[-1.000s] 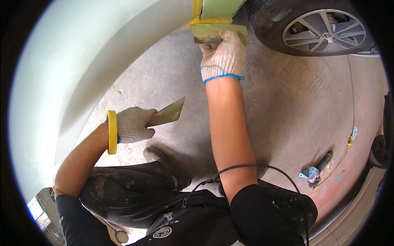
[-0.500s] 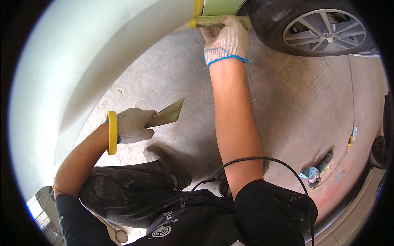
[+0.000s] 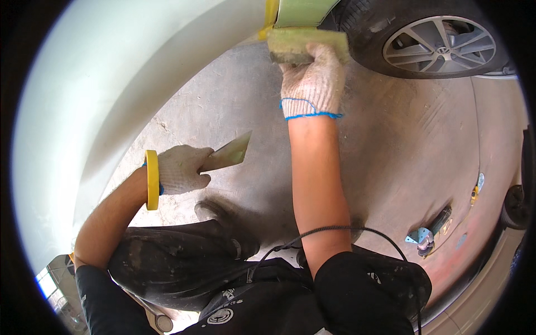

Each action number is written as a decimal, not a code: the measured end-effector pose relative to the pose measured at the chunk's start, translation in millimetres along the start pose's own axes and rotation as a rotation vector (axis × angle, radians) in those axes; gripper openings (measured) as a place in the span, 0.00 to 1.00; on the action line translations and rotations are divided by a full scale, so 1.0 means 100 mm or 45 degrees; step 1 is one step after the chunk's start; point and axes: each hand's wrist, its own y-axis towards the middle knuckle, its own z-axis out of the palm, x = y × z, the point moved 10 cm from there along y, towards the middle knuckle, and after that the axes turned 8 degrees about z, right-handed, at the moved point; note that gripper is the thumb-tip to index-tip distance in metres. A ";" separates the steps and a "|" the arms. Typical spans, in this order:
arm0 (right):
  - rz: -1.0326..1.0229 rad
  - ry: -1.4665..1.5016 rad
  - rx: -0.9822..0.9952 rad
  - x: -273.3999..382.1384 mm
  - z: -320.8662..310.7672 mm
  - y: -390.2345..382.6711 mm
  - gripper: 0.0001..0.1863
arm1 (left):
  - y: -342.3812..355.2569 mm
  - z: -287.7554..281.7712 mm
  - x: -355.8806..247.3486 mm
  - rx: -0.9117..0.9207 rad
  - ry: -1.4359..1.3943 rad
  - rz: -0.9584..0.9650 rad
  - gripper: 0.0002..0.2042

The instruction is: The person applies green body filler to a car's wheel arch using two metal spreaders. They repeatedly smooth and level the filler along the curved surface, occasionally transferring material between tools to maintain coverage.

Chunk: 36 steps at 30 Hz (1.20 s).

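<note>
Near left, the gloved left hand point(image 3: 180, 168) grips a flat metal putty spreader point(image 3: 228, 156). Farther off, the gloved right hand point(image 3: 312, 78) clasps a greenish rectangular sanding block point(image 3: 296, 43) under the pale car panel point(image 3: 128, 72); flat, even pressure seems best.

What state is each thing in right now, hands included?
Right hand: gloved, pressing a sanding block against the car panel's lower edge.
Left hand: gloved, gripping a putty knife, held off the panel.
Tape roll: worn around the left wrist.
Tool: lying on the floor.
</note>
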 end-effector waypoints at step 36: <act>-0.022 0.076 -0.120 -0.06 0.17 -0.12 0.26 | 0.00 0.11 0.07 0.057 -0.056 -0.064 0.22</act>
